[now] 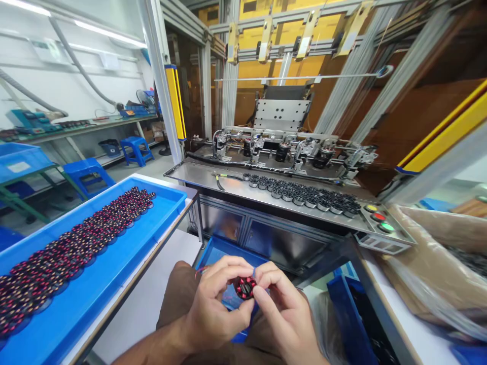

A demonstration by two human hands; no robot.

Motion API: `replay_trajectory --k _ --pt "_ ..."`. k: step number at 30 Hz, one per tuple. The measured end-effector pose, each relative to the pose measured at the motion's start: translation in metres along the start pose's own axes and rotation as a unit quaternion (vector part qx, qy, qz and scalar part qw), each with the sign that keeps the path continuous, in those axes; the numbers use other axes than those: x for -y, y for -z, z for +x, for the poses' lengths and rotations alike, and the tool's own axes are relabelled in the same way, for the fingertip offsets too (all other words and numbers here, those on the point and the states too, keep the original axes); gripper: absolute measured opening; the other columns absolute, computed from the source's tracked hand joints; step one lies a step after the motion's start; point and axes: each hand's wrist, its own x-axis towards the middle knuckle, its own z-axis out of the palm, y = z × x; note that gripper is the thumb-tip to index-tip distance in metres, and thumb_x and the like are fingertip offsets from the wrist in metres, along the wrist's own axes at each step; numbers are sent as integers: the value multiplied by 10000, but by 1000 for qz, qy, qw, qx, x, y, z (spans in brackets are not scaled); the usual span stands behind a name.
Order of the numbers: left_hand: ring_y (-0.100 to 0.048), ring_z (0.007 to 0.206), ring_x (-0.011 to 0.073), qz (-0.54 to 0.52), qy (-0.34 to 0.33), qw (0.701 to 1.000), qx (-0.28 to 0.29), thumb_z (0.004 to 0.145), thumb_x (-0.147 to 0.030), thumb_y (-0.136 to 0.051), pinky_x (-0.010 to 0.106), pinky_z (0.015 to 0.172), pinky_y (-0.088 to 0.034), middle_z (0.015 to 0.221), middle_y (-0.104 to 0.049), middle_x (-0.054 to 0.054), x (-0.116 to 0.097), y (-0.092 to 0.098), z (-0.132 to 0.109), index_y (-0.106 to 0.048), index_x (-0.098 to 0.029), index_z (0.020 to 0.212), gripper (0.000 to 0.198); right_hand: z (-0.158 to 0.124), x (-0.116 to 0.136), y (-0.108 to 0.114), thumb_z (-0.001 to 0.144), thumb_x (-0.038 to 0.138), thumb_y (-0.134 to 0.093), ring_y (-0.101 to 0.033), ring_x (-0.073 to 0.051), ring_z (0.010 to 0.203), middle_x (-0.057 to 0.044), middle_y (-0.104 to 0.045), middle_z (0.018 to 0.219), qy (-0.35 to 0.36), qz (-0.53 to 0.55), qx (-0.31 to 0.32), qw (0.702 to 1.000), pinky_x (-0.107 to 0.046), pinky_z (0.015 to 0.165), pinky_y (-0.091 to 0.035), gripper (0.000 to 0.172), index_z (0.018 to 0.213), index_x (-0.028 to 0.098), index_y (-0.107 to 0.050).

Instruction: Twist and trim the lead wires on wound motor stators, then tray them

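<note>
A small round motor stator (245, 288), black with red windings, is held over my lap. My left hand (216, 299) pinches it from the left between thumb and fingers. From the other side, my right hand (283, 304) closes thumb and forefinger on its right edge. Fingertips cover part of the stator's rim. Below the hands a blue bin (213, 248) shows in part between my knees. To the left, many similar red-and-black stators (87, 238) lie in rows in a long blue tray (152, 235).
Ahead stands a machine with several fixtures (281, 152). On its metal ledge (201, 175) lie cutting pliers (219, 181) and rows of black round parts (300, 192). Push buttons (378, 217) sit at its right end. A plastic-lined carton (429, 263) and a blue crate (352, 314) are at right.
</note>
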Motion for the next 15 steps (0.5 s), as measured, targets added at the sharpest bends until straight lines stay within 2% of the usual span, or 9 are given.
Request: replay_trajectory --k 4,7,13,15 --pt "-669 965 199 -99 88 991 0 685 -11 -689 269 839 -556 1025 -677 73 -1 0 3 -713 -201 1018 384 -3 -1 -5 959 343 -589 -568 -158 718 -18 -577 771 -14 23 -41 999 -267 664 -503 206 799 214 -587" --pt "-675 917 186 -153 127 980 13 688 -67 -753 254 812 -562 1026 -672 73 2 -1 3 -722 -193 1008 345 -6 -3 -9 962 346 -588 -567 -154 713 -14 -581 770 -4 29 -68 997 -257 657 -499 204 805 217 -583" --pt "-690 922 179 -106 98 990 -6 681 -83 -800 237 823 -574 1025 -706 69 3 0 2 -722 -205 1027 375 -7 -3 -1 979 367 -553 -591 -154 693 -17 -604 746 -59 26 -86 994 -261 665 -508 237 817 202 -607" --pt "-695 931 181 -61 69 996 -5 683 -78 -800 238 828 -578 1017 -720 67 3 2 2 -725 -214 1026 377 -6 -4 2 955 366 -593 -613 -165 752 -28 -622 813 -36 37 -80 995 -273 711 -524 170 900 209 -632"
